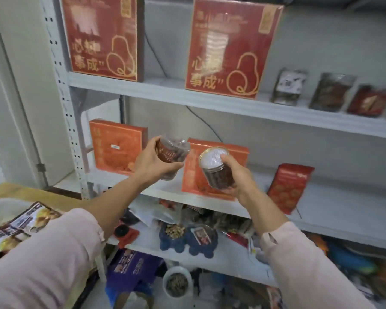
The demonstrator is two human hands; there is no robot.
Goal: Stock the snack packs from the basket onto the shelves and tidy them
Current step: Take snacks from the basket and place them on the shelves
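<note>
**Two jars held up before the middle shelf**

Head view: the left hand [153,162] has its fingers curled round a clear jar [174,152] of dark snacks. It is tilted in the air beside the left orange box [116,146], which stands on the middle shelf [343,210]. The right hand [239,177] clasps a silver-lidded jar [216,170], lid tipped toward the camera, in front of the right orange box [191,179]. The two jars are near each other but not touching. A red pouch [288,186] leans further right on the same shelf. The upper shelf [165,94] bears two big red boxes [230,50] and a row of small packs [331,92]. Printed snack packs [20,226] lie at lower left.
</note>
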